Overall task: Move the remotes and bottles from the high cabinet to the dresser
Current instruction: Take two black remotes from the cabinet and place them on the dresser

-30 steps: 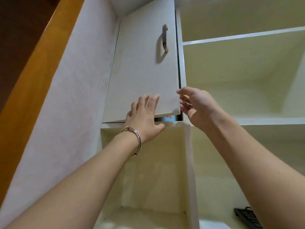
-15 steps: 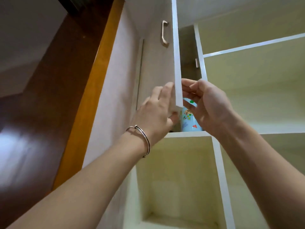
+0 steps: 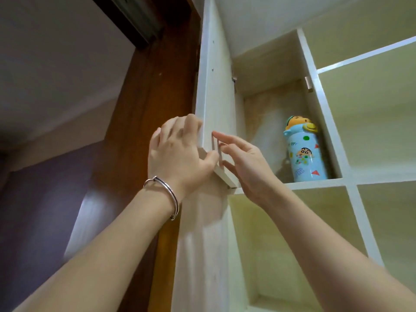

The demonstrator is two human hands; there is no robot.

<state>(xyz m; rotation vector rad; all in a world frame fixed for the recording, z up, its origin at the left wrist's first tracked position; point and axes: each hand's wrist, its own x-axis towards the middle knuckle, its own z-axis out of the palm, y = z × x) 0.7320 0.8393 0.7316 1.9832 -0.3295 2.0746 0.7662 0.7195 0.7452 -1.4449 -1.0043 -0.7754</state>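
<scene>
Far L, a brown wood frame point(image 3: 144, 113). My L hand point(image 3: 180, 154), bracelet point(image 3: 167, 194) on the wrist, gripped the lower corner of the cabinet door point(image 3: 216, 91): fingers point(image 3: 191, 122) curled on its outer face, thumb on the inner side. The door stood open, edge-on to me. R hand point(image 3: 245, 163) was just beside it, fingers straight & spread, holding nothing, tips at the door's inner face. Further R, the cartoon bottle point(image 3: 304, 154) stood upright inside the high cabinet point(image 3: 315, 182), near its R wall.
</scene>
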